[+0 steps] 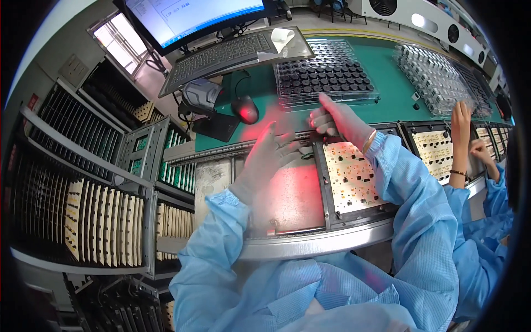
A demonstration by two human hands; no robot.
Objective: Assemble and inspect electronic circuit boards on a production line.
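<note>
My left hand (265,160), in a thin pale glove, hovers over a bare metal bed of the rail line with its fingers spread; motion blurs it and nothing shows in it. My right hand (345,120), gloved too, is above the rail's far edge. Its thumb points up apart from loosely bent fingers, and I see nothing in them. Below the right wrist lies a cream circuit board (351,177) with small dark components, set in a black frame. Beyond that hand stands a clear tray (332,77) of round black parts. Red light falls on the metal bed (293,193).
A mouse (245,109), a grey handheld scanner (201,93) and a keyboard (218,58) sit at the back left under a monitor (193,16). Racks of boards (105,221) stand left. At right, a co-worker's hand (461,119) reaches near stacked clear trays (431,77).
</note>
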